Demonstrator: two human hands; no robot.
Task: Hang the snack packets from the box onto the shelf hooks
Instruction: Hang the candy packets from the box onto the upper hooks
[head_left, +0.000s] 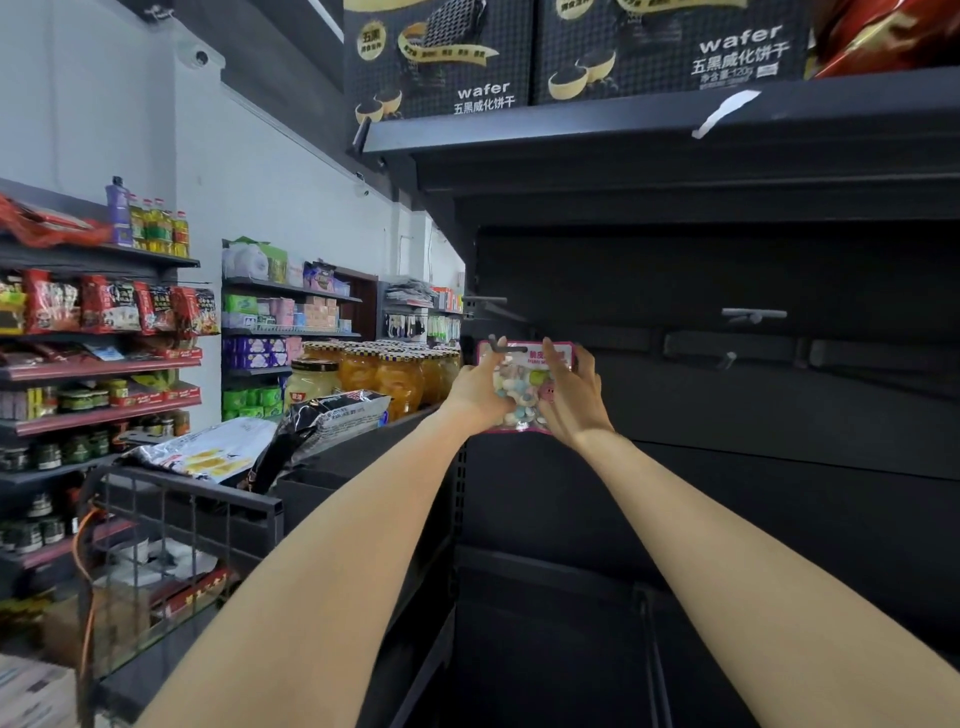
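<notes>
Two bare hands are raised together in front of the dark shelf unit, holding one snack packet (524, 387) between them. It is a clear pouch with a pink border and header, full of small pastel-coloured sweets. The left hand (475, 387) grips its left edge, fingers curled behind and thumb reaching up toward the header; the right hand (571, 395) clasps the right edge, fingers wrapped round the side. The packet's top sits right at a dark hook (506, 349) that juts from the back panel, and the hook's tip shows across the header, though I cannot tell whether it has passed through the hole. Two more hooks (753, 314) stick out bare further right and a little higher, well apart from the packet. Overhead, a shelf (623, 122) carries black wafer boxes (441, 57). To the left, a lower ledge holds a silver-and-black bag (332, 410) lying on its side, with jars of yellow fruit (395, 376) standing behind it. A wire basket (171, 525) stands at the near left, and stocked shelves line the far wall.
</notes>
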